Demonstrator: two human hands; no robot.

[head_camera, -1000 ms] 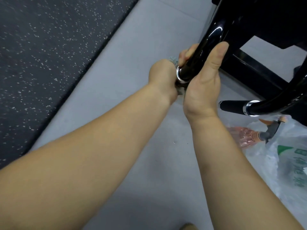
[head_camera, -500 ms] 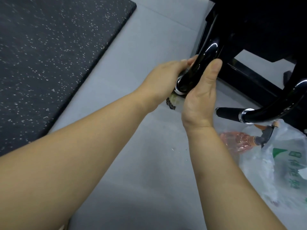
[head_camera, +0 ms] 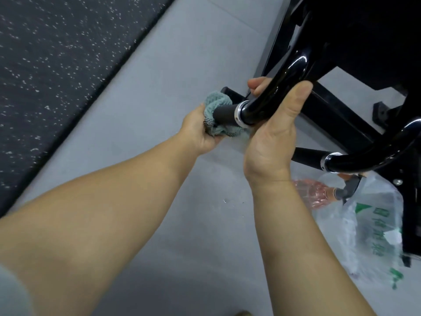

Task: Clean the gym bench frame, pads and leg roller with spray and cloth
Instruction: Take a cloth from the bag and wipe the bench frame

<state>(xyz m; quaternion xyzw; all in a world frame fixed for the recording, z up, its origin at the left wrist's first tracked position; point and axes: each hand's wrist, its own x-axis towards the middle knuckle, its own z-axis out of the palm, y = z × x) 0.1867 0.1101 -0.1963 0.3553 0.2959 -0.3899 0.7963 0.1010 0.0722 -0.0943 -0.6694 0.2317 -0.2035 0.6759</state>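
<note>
My left hand (head_camera: 200,127) clutched the cloth (head_camera: 217,102), bunched over the grey grip (head_camera: 224,114) end; my right hand (head_camera: 271,133) wrapped the black frame tube (head_camera: 293,65) just beyond. Pulling too far could slip the cloth off. Spray bottle (head_camera: 312,192) lay near my right wrist, knockable.

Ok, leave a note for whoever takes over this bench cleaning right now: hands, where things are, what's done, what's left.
Left hand holds the cloth at the tip of the near grip.
Right hand grips the black tube next to it.
Spray bottle lies on the floor by the bag.
Done: cannot tell.
Left: finish this grip, then the far grip; pads and roller are out of view.
</note>
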